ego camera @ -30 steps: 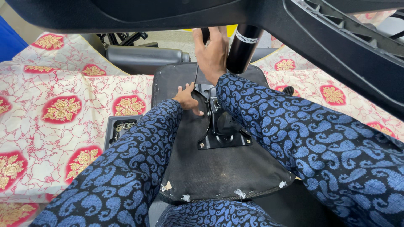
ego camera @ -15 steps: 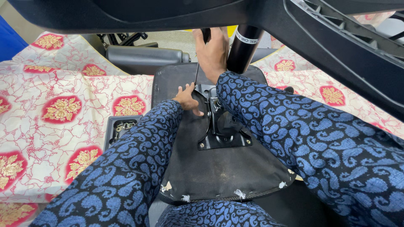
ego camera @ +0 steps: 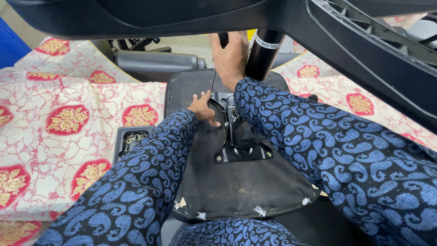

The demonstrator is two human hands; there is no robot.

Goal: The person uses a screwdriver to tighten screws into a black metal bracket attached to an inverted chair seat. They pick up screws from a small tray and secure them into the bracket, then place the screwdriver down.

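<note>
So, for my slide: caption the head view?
Left hand steadies the upturned chair seat; right hand grips a screwdriver.

There were two hands, the left hand (ego camera: 203,107) and the right hand (ego camera: 231,55). One upturned chair seat (ego camera: 236,182) lay there, carrying one metal mechanism plate (ego camera: 243,146). One black gas cylinder (ego camera: 264,57), one screwdriver (ego camera: 219,50) and one small parts tray (ego camera: 129,139) showed.

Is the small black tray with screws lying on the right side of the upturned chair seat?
No, the black tray with screws lies on the patterned cloth to the left of the chair seat.
</note>
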